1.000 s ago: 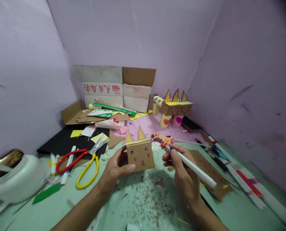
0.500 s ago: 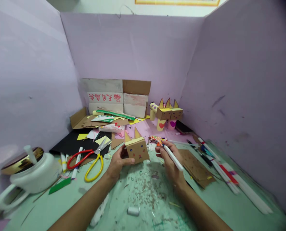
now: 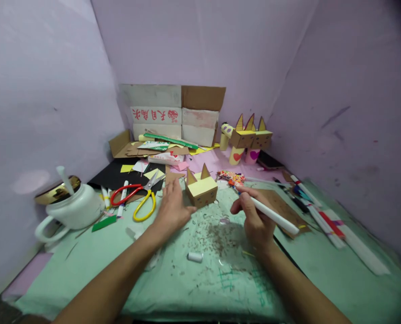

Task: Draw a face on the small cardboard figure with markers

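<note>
A small cardboard box (image 3: 202,193) with a yellow top, two pointed ears and a drawn face rests on the green-covered table. Just left of it is my left hand (image 3: 174,204), fingers stretched out and thumb close to the box's lower corner; whether the thumb touches it I cannot tell. My right hand (image 3: 259,222) grips a white marker (image 3: 276,217), its tip pointing up and left toward an orange patterned piece (image 3: 232,177). A short white cap (image 3: 195,257) lies in front, near brown crumbs (image 3: 220,238).
Red-and-yellow scissors (image 3: 141,193) and a white mug (image 3: 75,207) stand at the left. Behind are cardboard scraps (image 3: 119,145) and an upright printed carton (image 3: 156,114). Several cat-eared figures (image 3: 242,138) stand at the back right. Markers (image 3: 325,225) and a cardboard sheet (image 3: 281,207) lie right.
My left hand has set the box down on the table and let go of it. My right hand has moved slightly right with the marker. The view has tilted downward.
</note>
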The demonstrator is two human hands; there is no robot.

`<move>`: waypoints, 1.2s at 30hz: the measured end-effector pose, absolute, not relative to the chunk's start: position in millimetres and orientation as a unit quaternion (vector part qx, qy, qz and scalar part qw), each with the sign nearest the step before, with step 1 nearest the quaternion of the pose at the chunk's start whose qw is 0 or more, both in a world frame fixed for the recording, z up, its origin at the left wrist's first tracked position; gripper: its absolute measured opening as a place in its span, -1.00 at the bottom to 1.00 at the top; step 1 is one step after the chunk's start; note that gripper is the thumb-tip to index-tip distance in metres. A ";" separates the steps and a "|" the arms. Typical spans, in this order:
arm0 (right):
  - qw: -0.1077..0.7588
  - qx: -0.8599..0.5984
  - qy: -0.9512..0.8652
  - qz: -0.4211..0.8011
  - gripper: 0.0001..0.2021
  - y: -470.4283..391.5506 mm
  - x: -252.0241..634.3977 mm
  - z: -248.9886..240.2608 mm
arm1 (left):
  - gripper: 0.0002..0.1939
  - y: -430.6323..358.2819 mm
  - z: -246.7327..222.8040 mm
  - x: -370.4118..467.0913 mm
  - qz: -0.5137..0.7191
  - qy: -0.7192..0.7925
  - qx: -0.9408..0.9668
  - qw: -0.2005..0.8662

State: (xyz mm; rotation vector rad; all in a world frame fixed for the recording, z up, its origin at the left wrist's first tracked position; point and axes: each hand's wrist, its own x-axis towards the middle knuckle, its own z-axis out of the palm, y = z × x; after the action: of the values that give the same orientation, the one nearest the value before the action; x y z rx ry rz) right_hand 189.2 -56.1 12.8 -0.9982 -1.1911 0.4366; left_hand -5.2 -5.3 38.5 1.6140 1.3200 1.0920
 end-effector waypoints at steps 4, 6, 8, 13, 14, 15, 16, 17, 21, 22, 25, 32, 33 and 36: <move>0.716 -0.430 -0.498 0.234 -0.74 -62.8 190.1 14.0 | -0.88 -35.1 61.1 -20.9 0.261 0.529 0.743 0.316; 0.721 -0.435 -0.488 0.231 -0.69 -67.6 190.8 12.5 | -0.92 -46.7 62.8 -22.5 0.114 0.471 0.808 0.335; 0.713 -0.455 -0.484 0.226 -0.65 -71.4 191.5 10.6 | -0.92 -53.6 57.8 -20.7 0.038 0.420 0.844 0.331; 0.667 -0.492 -0.498 0.255 -0.69 -74.8 189.6 10.1 | -0.93 -54.4 41.4 -15.0 0.041 0.397 0.859 0.322; 0.656 -0.489 -0.507 0.272 -0.70 -75.0 188.4 10.9 | -0.95 -53.1 40.0 -14.0 0.062 0.407 0.849 0.331; 0.645 -0.483 -0.515 0.291 -0.70 -75.1 187.0 11.7 | -0.95 -51.7 39.1 -12.9 0.092 0.421 0.835 0.342; 0.637 -0.477 -0.522 0.308 -0.71 -75.3 185.6 12.5 | -0.93 -50.4 38.4 -11.4 0.125 0.436 0.818 0.355; 0.630 -0.470 -0.526 0.323 -0.71 -75.6 184.2 13.0 | -0.92 -49.4 37.6 -9.6 0.158 0.447 0.798 0.371; 0.605 -0.452 -0.542 0.368 -0.70 -77.1 179.9 11.8 | -0.92 -48.1 32.4 -2.2 0.226 0.444 0.726 0.474; 0.603 -0.449 -0.543 0.374 -0.69 -77.4 179.5 11.0 | -0.90 -48.0 31.1 -1.5 0.235 0.441 0.714 0.491; 0.638 -0.456 -0.508 0.355 -0.73 -74.8 181.3 8.8 | -0.79 -46.1 29.5 -4.9 0.285 0.466 0.690 0.475; 0.644 -0.502 -0.493 0.299 -0.65 -26.9 202.4 4.6 | -0.85 -24.0 29.0 -22.7 0.451 0.539 0.543 0.459; 0.628 -0.493 -0.518 0.306 -0.62 -18.0 203.3 2.8 | -0.81 -19.7 28.4 -22.8 0.442 0.546 0.541 0.462; 0.602 -0.473 -0.551 0.332 -0.60 -0.1 199.5 -3.4 | -0.68 -5.4 27.6 -19.1 0.390 0.588 0.578 0.409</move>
State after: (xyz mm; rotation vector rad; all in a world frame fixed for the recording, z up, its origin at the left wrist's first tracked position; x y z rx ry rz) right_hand 199.5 -0.1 -3.4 -1.0951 -1.2768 0.7694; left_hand -19.1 -5.4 27.6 1.4552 1.4817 0.9835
